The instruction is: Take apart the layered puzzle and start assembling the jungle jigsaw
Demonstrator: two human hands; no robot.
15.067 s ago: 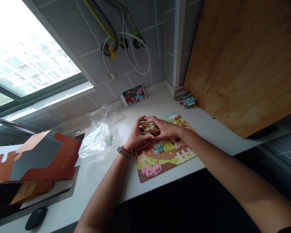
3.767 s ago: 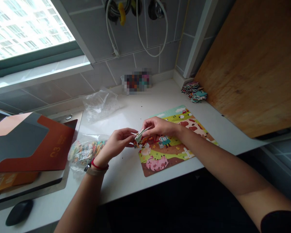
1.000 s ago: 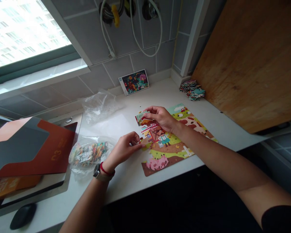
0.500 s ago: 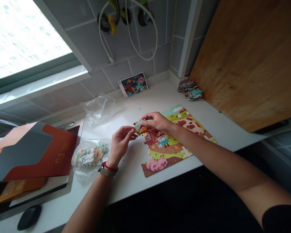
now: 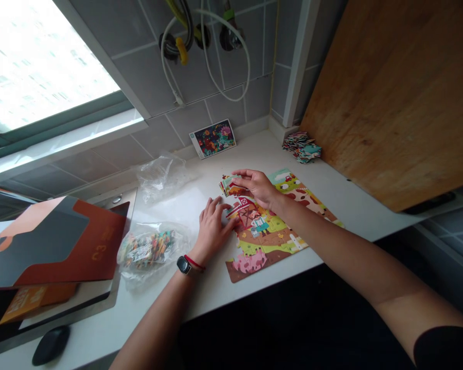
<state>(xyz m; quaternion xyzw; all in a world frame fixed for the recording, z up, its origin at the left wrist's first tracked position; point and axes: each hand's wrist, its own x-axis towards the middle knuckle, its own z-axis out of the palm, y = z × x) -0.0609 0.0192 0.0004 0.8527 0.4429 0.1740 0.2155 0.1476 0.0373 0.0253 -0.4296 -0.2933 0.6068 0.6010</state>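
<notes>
Your left hand [image 5: 213,229] lies spread on the cardboard jigsaw puzzle [image 5: 268,239] on the bench [image 5: 170,303]; your right hand [image 5: 257,187] reaches over a light, stiff stack of pieces [image 5: 228,185] at its edge, any pinch unclear: hold them by their edges.

The jigsaw puzzle [image 5: 266,241] is showing matt printed cardboard, and the loose pieces [image 5: 150,249] are lying in a crinkled, glossy clear plastic bag [image 5: 129,275]. The wooden board [image 5: 389,103] is looking rough-grained, perhaps unvarnished, while the white countertop [image 5: 216,293] is gleaming smooth and the mouse [image 5: 51,345] is showing dull black plastic.
</notes>
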